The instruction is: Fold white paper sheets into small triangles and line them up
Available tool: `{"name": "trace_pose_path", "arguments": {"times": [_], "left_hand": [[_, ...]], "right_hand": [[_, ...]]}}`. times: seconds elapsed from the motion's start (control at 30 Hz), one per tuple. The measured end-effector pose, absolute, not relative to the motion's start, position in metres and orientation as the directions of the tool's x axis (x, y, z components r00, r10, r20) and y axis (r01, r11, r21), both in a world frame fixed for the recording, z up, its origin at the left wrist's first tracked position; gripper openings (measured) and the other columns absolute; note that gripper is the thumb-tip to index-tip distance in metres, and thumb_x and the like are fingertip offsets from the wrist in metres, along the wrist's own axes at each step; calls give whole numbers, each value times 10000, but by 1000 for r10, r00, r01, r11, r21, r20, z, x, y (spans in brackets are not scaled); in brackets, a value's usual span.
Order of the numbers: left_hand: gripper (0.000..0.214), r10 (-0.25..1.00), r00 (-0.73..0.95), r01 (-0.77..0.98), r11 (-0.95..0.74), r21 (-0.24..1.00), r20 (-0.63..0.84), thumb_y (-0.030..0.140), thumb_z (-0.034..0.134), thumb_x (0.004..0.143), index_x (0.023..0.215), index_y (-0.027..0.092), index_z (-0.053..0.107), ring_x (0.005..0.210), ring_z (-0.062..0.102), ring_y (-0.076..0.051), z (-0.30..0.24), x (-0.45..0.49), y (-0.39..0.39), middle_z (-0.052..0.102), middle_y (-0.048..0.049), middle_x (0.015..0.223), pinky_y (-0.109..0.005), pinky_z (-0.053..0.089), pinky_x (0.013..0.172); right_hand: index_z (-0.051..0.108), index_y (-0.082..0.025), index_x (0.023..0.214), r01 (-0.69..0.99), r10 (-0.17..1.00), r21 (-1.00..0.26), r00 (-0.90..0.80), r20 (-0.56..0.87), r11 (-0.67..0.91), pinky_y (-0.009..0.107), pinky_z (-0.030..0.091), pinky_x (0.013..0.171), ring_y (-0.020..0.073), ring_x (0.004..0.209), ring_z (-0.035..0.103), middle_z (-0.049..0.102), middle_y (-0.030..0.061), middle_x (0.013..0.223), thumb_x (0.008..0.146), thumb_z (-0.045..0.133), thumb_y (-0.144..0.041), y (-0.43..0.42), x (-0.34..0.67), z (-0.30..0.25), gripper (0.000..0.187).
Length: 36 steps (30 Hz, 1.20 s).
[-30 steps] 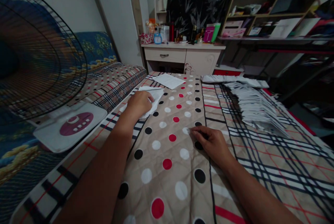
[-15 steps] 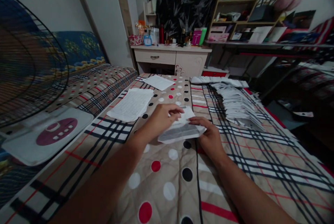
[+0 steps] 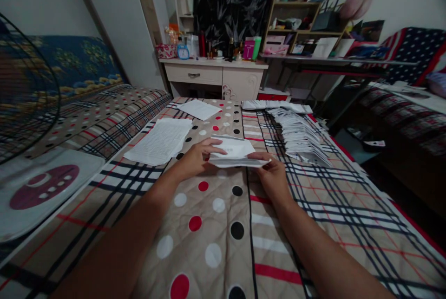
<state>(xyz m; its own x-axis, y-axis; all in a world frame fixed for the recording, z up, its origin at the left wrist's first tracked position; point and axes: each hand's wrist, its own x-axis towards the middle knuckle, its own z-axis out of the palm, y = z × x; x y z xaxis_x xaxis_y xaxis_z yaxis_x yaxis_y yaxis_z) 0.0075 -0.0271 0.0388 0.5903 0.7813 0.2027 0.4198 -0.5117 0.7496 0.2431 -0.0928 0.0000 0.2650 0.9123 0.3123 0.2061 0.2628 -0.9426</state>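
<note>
Between my two hands is a white paper envelope (image 3: 232, 148), partly folded, with grey strips along its far and near edges and faint print in the middle. My left hand (image 3: 200, 157) grips its left end, fingers lying over the top. At the right end, my right hand (image 3: 272, 171) pinches the near corner, thumb and fingers closed on the paper. A stack of written sheets (image 3: 160, 141) lies to the left of my left hand. Beyond it is another white sheet (image 3: 199, 109). To the right, a fanned row of folded papers (image 3: 299, 136) rests on the bedspread.
The patterned bedspread (image 3: 195, 252) lies under everything. A fan (image 3: 28, 81) stands at the left, near a white bag with a purple print (image 3: 45, 187). A flat white bundle (image 3: 275, 106) lies beyond the fanned papers. A cream dresser (image 3: 212, 78) stands at the far end.
The paper's near flap has been folded up, and its printed face now shows. My left hand has moved from over the paper to its left end. The view has shifted rightward.
</note>
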Motion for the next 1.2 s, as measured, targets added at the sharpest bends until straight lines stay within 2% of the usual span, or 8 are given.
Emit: {"name": "trace_pose_path", "arguments": {"times": [0.13,0.3,0.5,0.63,0.73,0.87,1.03,1.2], "left_hand": [[157,837,507,358,-421,834,205,114,633,782,802,195,765,1170,601,-214,23,7,-22,636,-89,1266,-371,499,999],[83,863,464,391,-403,828,200,171,699,741,799,194,754,1133,621,-222,10,1,-17,683,-81,1198,-371,492,1008],[169,917,343,527,-369,766,206,339,661,811,751,188,706,1019,637,-200,10,4,-17,715,-54,1043,-311,507,924],[159,961,189,512,-270,815,200,310,661,800,746,163,638,742,631,-164,2,13,-16,668,-16,752,-287,528,730],[386,957,74,525,-276,805,280,187,750,697,1057,148,616,718,626,-158,-5,17,-16,668,-26,844,-299,539,711],[733,865,125,704,-423,571,486,136,787,651,1322,194,497,993,630,-236,-4,18,-21,602,-114,1205,-438,517,940],[353,685,523,631,-711,309,508,28,545,807,1079,200,688,1304,496,-255,-3,28,-25,595,-87,1326,-452,404,1119],[354,642,718,551,-760,346,268,74,434,880,1149,122,659,1285,537,-224,-9,45,-28,624,-143,1305,-380,424,1107]], "right_hand": [[757,-213,735,267,892,-898,198,407,350,378,518,882,225,938,673,721,84,962,676,721,-221,-94,242,3,70],[752,-203,764,258,926,-925,181,331,280,361,529,837,226,910,674,730,79,947,692,714,-274,-93,242,0,108],[698,-152,803,252,958,-956,205,202,147,255,437,505,147,548,541,638,20,628,813,617,-443,-95,241,3,303],[656,-153,998,253,942,-959,273,194,124,246,413,442,133,502,524,663,27,727,806,611,-395,-89,240,4,313],[563,-155,1220,354,907,-929,348,236,106,293,500,523,164,595,605,690,66,907,780,628,-317,-82,241,-2,474],[608,-168,1184,698,840,-706,308,447,119,417,544,792,250,926,641,628,138,1154,769,628,-210,-82,242,-4,418],[613,-192,1250,868,837,-378,-75,542,322,505,392,1079,303,1325,452,521,122,1425,880,519,-197,-90,228,3,382],[244,-83,1532,777,894,-446,-360,265,445,471,296,1169,255,1457,307,315,173,1575,981,388,-456,-92,213,3,680]]}}
